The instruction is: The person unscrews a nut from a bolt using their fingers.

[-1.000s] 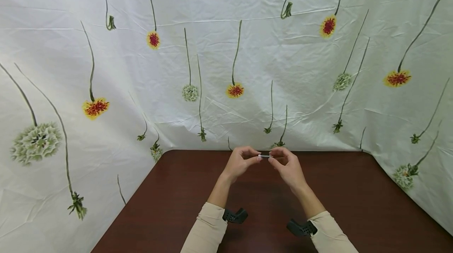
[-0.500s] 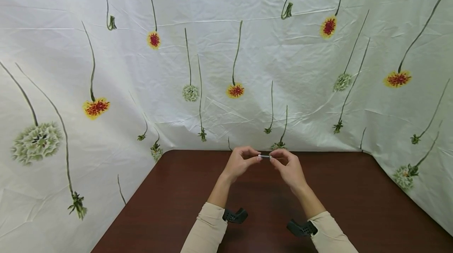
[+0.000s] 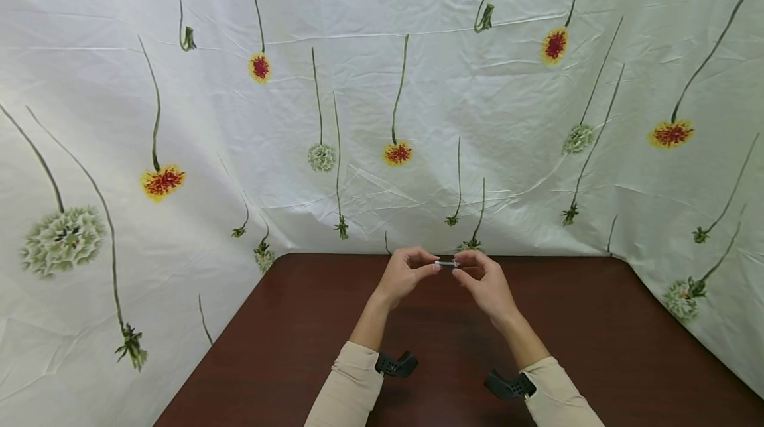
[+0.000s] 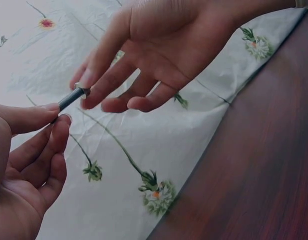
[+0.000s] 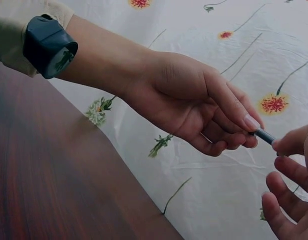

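A small grey threaded bolt (image 4: 70,99) is held between the two hands, above the far part of the table. In the left wrist view, the thumb and index finger of my left hand (image 3: 398,281) pinch one end of it. At the other end sits a metal nut (image 4: 83,90), with the thumb and index finger of my right hand (image 3: 492,286) around it. The right wrist view has the bolt's shaft (image 5: 265,135) bare between both sets of fingertips, while the nut is hidden by the right fingers. The other right fingers are loosely bent.
A dark reddish-brown table (image 3: 286,347) lies beneath the hands. Behind it and at both sides hangs a white cloth (image 3: 358,115) printed with flowers. Black wrist mounts (image 3: 396,365) sit on both forearms over beige sleeves.
My right thumb and fingertips shift slightly at the nut end, parting a little more than half a second ago. The left hand and the bolt stay in place.
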`<state>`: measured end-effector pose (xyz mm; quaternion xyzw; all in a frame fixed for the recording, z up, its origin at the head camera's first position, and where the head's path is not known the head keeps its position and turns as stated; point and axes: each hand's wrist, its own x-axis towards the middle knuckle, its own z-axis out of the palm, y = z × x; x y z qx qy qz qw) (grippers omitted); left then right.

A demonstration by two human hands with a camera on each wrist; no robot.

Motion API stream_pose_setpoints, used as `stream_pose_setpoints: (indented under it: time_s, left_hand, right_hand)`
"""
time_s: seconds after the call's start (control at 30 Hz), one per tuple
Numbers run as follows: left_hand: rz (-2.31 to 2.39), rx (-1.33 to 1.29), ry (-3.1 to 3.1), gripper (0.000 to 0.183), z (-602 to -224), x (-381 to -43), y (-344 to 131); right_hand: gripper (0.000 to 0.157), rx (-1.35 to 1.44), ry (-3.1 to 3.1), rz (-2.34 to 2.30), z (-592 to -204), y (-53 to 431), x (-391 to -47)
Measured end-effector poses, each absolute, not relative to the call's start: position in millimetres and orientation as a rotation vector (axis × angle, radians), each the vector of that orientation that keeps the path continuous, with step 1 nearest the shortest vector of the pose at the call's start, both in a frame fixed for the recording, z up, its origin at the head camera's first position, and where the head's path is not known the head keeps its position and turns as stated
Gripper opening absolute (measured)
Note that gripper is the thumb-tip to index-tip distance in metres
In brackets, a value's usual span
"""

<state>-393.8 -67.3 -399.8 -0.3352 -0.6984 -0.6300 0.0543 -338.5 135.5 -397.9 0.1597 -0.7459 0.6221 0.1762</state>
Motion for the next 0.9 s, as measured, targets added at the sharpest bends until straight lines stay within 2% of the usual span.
stream_pose_setpoints:
  time_s: [0.1,0.4,0.7,0.9]
  left_hand:
    - [-1.913,-1.022,-2.123,0.018,-399.1,-393.6,-67.0]
    - [-1.886,-1.033,-2.132,0.017,-400.4,-392.9,-68.0]
    - [-1.898,-1.020,-2.133,0.014,-398.8,-392.6,-67.7]
    - [-1.903,-1.028,-2.130,0.012,-399.5,-392.8,-68.1]
  right_hand:
    - [0.028,0.432,-2.132,1.755,-397.0,135.4,-338.2]
    - [0.017,0.385,-2.118,1.746,-396.5,136.0,-338.0]
    - [0.024,0.355,-2.125,1.764,-395.9,135.9,-336.7]
    - [0.016,0.377,-2.123,1.742,-395.1,135.9,-335.5]
